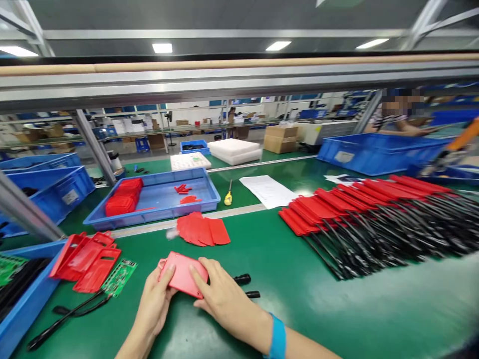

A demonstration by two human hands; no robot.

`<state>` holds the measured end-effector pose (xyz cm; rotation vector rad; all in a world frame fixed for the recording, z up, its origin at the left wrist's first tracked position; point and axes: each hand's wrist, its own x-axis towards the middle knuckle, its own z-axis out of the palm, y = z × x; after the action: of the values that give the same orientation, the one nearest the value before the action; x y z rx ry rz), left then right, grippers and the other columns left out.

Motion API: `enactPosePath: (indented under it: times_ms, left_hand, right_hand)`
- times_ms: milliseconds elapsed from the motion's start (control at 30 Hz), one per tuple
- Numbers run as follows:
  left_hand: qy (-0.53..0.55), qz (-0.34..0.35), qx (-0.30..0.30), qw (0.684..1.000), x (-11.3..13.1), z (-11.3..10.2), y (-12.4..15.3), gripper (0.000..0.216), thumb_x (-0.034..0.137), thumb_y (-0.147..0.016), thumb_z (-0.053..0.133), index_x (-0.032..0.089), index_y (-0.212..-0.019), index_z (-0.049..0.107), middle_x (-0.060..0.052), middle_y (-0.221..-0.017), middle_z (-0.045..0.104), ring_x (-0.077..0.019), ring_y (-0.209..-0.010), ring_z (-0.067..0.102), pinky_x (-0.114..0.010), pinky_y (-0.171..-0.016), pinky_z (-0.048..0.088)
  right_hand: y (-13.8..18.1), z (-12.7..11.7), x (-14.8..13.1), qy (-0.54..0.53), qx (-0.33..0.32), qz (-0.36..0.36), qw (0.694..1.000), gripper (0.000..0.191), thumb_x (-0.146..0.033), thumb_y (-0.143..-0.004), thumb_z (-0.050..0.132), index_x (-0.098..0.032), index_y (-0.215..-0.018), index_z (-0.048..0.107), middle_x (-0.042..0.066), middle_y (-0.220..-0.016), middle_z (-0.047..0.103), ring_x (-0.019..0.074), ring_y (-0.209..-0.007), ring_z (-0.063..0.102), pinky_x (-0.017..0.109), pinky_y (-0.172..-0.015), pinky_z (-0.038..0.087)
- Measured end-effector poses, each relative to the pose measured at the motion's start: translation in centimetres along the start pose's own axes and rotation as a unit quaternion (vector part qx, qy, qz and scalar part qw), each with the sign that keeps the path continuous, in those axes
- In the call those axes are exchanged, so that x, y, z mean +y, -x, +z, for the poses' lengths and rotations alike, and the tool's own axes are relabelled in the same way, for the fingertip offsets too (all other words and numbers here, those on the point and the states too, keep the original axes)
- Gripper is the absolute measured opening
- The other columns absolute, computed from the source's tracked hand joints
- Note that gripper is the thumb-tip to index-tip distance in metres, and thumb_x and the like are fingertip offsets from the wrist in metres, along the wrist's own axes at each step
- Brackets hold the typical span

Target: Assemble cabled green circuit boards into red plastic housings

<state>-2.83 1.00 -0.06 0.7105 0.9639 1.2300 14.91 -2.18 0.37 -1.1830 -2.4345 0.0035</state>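
nearest of all, a blue wristband (277,341) is circling the right wrist. just ahead of it the right hand (220,296) is lying over the red case (182,273), fingers curling on its near edge, while the left hand (155,304) is pinching the case's left end with the thumb on top. both hands are grasping the case, and it is sitting between them, low over the green desk (299,299). two black plug ends (243,279) are lying just right of the right hand's fingers. left of the left hand, a green circuit board (120,276) is lying beside a black cable (67,314), and a pile of red covers (88,259) is leaning against a blue bin (26,304). beyond the hands, a fan of flat red pieces (202,230) is resting on the desk, and behind it a blue tray (157,214) is holding more red parts. right of the tray, a yellow screwdriver (228,198) and a paper sheet (267,191) are lying on the desk. well right of the right hand, rows of red units with black cables (355,214) are stretching away. a person (400,119) is standing far off to the right.
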Motion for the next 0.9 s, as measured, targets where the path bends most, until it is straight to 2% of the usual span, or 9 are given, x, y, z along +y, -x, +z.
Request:
enactPosePath:
  times_ms: [100,200,267,333,500,567,667,767,900]
  left_hand:
    - [0.015,-0.032,-0.026,0.999,0.3,0.3,0.2,0.039,0.035,-0.075,0.067,0.016,-0.108,0.06,-0.01,-0.111,0.064,-0.0238,-0.101,0.06,-0.036,-0.082,0.051]
    - [0.007,-0.053,-0.038,0.998,0.8,0.7,0.6,0.058,0.042,-0.079,0.061,0.023,-0.13,0.044,-0.012,-0.123,0.06,-0.0273,-0.116,0.053,-0.043,-0.09,0.048]
    - [-0.011,-0.063,-0.041,0.997,1.0,0.8,0.8,0.063,0.046,-0.079,0.058,0.022,-0.134,0.039,-0.013,-0.123,0.059,-0.0272,-0.119,0.051,-0.044,-0.093,0.046]
    - [-0.026,-0.069,-0.045,0.996,1.1,0.9,0.9,0.063,0.048,-0.079,0.057,0.021,-0.133,0.041,-0.013,-0.124,0.059,-0.0274,-0.119,0.051,-0.044,-0.094,0.046]
    - [-0.053,-0.071,-0.062,0.994,1.0,0.8,0.9,0.058,0.051,-0.076,0.059,0.018,-0.123,0.053,-0.014,-0.123,0.059,-0.0296,-0.12,0.05,-0.044,-0.095,0.045]
    - [-0.06,-0.073,-0.066,0.993,0.9,0.7,0.8,0.055,0.051,-0.075,0.06,0.018,-0.119,0.057,-0.014,-0.123,0.06,-0.0298,-0.119,0.05,-0.044,-0.094,0.045]
    - [-0.067,-0.078,-0.071,0.992,0.7,0.5,0.6,0.054,0.053,-0.074,0.061,0.017,-0.114,0.06,-0.014,-0.12,0.061,-0.0295,-0.117,0.052,-0.042,-0.092,0.046]
    - [-0.075,-0.076,-0.071,0.992,0.6,0.3,0.3,0.054,0.053,-0.072,0.062,0.015,-0.111,0.062,-0.015,-0.117,0.063,-0.0292,-0.114,0.054,-0.04,-0.089,0.047]
    - [-0.08,-0.067,-0.07,0.992,0.5,0.4,0.3,0.05,0.051,-0.073,0.063,0.014,-0.107,0.064,-0.016,-0.113,0.064,-0.0262,-0.106,0.059,-0.035,-0.083,0.049]
  right_hand:
    - [-0.3,-1.2,0.3,0.013,-0.003,0.01,1.0,0.062,-0.027,-0.084,0.061,-0.012,-0.138,0.032,0.023,-0.129,0.042,0.0306,-0.114,0.043,0.043,-0.093,0.043]
    - [-0.4,-3.9,2.8,0.056,0.015,0.091,0.994,0.051,-0.025,-0.089,0.05,-0.01,-0.135,0.036,0.022,-0.125,0.044,0.0296,-0.111,0.043,0.041,-0.092,0.042]
    - [0.2,-6.3,6.1,0.133,0.023,0.195,0.972,0.046,-0.026,-0.089,0.049,-0.012,-0.132,0.04,0.02,-0.12,0.047,0.0287,-0.106,0.045,0.038,-0.089,0.042]
    - [1.4,-8.8,10.3,0.209,0.02,0.292,0.933,0.041,-0.03,-0.092,0.044,-0.016,-0.13,0.044,0.018,-0.115,0.049,0.028,-0.101,0.047,0.037,-0.085,0.042]
    - [5.9,-13.4,20.6,0.282,0.032,0.448,0.848,0.041,-0.029,-0.092,0.04,-0.007,-0.126,0.048,0.025,-0.106,0.05,0.0328,-0.092,0.049,0.042,-0.075,0.04]
    - [7.4,-13.9,23.3,0.294,0.026,0.481,0.825,0.042,-0.031,-0.093,0.039,-0.008,-0.126,0.049,0.025,-0.103,0.052,0.0324,-0.091,0.05,0.041,-0.075,0.039]
    - [8.8,-13.5,25.7,0.304,0.02,0.506,0.807,0.041,-0.032,-0.093,0.039,-0.011,-0.126,0.051,0.024,-0.104,0.054,0.0318,-0.092,0.05,0.039,-0.077,0.037]
    - [9.4,-12.8,26.6,0.305,0.02,0.525,0.795,0.04,-0.033,-0.093,0.04,-0.016,-0.126,0.052,0.022,-0.104,0.056,0.032,-0.095,0.051,0.038,-0.077,0.037]
    - [9.2,-12.7,26.2,0.293,0.026,0.556,0.777,0.038,-0.034,-0.092,0.04,-0.017,-0.124,0.055,0.024,-0.105,0.055,0.0356,-0.094,0.053,0.041,-0.07,0.039]
